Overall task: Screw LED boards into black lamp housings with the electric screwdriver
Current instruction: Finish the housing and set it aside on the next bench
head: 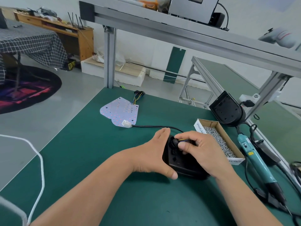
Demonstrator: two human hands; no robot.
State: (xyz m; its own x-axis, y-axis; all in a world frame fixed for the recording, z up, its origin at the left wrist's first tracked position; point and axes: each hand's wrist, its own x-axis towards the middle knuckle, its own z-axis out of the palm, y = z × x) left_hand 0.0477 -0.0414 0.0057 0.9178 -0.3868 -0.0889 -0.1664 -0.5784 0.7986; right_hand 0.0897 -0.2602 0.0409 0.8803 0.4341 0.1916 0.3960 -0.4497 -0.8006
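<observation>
The left hand grips a black housing on the green bench. Its fingers wrap over the far left edge and its thumb presses the near edge, so the housing sits clamped between them. The right hand lies over the housing's right side. Its thumb and curled fingers are pinched together on a small black plug with yellow and blue wires, on the housing's upper face, just beside the left fingertips. The board lies flat on the bench, well beyond and to the left of the left fingers, touched by neither hand. A black cable runs from behind those fingertips to a white connector at the board's near edge. A box of screws sits just right of the right knuckles. The screwdriver lies farther right again, apart from both hands. A second housing stands tilted beyond the box, well clear of all fingers.
</observation>
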